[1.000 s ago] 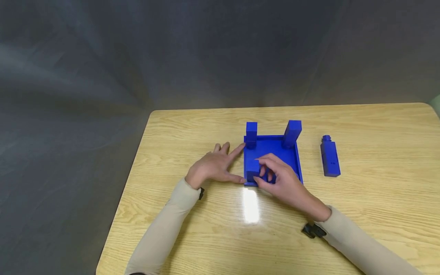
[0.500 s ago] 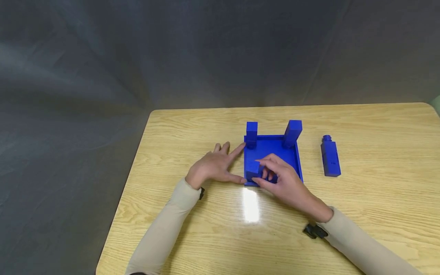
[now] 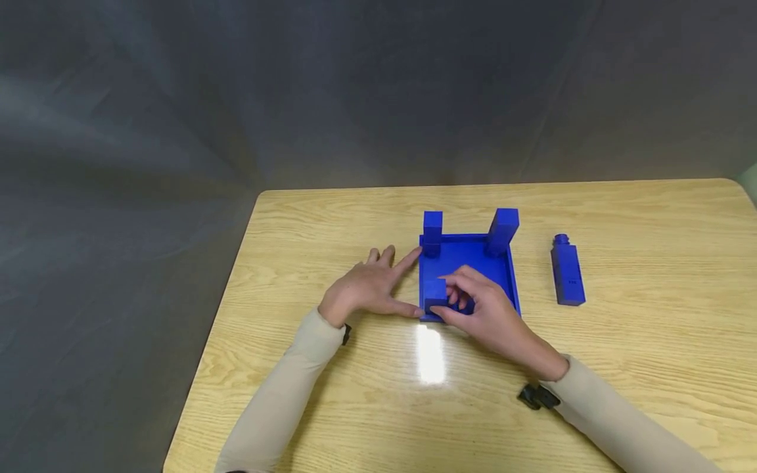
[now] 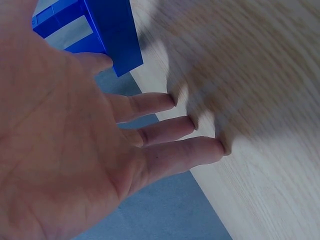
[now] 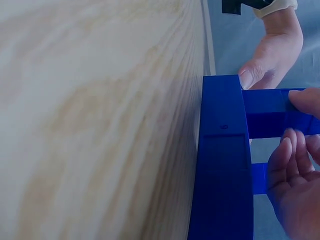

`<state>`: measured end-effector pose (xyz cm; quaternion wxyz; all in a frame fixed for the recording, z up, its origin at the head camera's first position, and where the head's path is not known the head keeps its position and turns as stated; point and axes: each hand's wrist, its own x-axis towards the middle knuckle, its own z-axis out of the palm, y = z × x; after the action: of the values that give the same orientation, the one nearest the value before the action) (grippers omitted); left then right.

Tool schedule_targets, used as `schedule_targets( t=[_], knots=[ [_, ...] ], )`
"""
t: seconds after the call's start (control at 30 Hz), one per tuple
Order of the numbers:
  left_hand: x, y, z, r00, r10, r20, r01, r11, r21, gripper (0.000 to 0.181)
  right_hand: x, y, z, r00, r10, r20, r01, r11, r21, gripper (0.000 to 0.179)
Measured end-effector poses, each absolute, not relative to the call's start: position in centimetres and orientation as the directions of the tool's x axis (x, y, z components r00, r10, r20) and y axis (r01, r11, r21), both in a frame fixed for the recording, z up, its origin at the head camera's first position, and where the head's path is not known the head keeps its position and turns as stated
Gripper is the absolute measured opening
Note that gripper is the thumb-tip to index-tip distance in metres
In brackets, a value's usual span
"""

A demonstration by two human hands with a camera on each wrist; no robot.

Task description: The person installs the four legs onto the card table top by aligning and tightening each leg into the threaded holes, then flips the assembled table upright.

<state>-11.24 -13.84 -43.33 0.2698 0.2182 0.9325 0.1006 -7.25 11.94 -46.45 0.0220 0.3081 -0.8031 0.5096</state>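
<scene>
A square blue tabletop (image 3: 464, 257) with a raised rim lies upside down on the table. At its near left corner a square blue table leg (image 3: 435, 289) stands upright, pinched between the thumb and fingers of my right hand (image 3: 491, 318). The right wrist view shows that leg (image 5: 265, 112) meeting the rim. My left hand (image 3: 369, 287) lies spread along the tabletop's left side, thumb at the near corner and index fingertip farther up the edge. In the left wrist view, its other fingertips (image 4: 170, 100) touch the wood.
Two more blue legs stand at the far corners, a left one (image 3: 433, 230) and a right one (image 3: 503, 230). A loose leg (image 3: 569, 276) with a threaded end lies to the right. Dark cloth (image 3: 390, 98) hangs behind the wooden table (image 3: 650, 315).
The pinched leg has turned a little in place at its corner, and my right thumb has slid slightly left across it. My left hand keeps its position.
</scene>
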Motion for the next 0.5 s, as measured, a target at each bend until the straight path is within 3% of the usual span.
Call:
schedule_targets(
  t=[0.5],
  knots=[
    [-11.21,-13.78,-43.17,-0.762,0.463,-0.453,0.355,0.883,0.306,0.123,-7.07,12.38,-46.67,-0.808,-0.489,0.328,-0.504,0.286,-0.815,0.038]
  ],
)
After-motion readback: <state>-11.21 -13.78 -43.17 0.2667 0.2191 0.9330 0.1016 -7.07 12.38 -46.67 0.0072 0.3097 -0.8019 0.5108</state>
